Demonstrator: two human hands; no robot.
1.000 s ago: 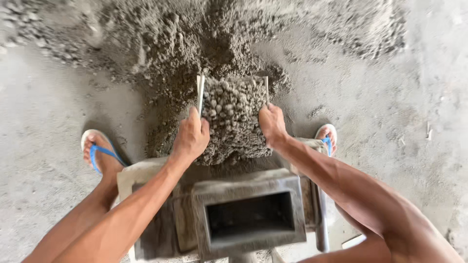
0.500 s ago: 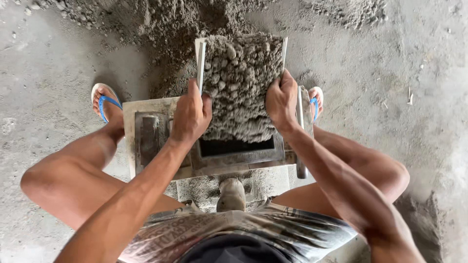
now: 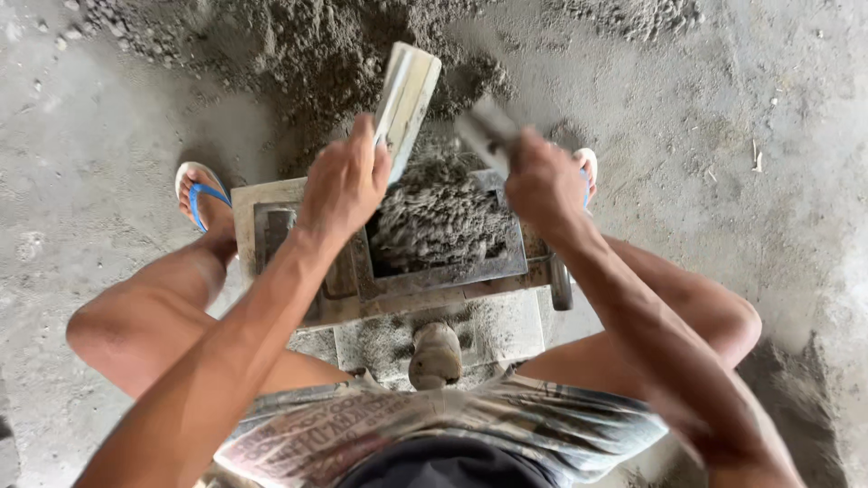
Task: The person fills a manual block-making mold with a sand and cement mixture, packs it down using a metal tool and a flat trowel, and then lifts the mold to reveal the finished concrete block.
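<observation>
Grey wet mix [image 3: 438, 221] dumped into mould [image 3: 398, 280] on floor; scoop [image 3: 407, 95] gripped at both sides, left hand [image 3: 344, 181] and right hand [image 3: 542, 181] closed round edges. Heavy, gritty, probably slippery; best held by rims.

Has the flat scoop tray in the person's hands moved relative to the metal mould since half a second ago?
Yes. The tray, held by the left hand and right hand, has tipped up steeply over the metal mould, and its wet mix now lies in the mould.
</observation>
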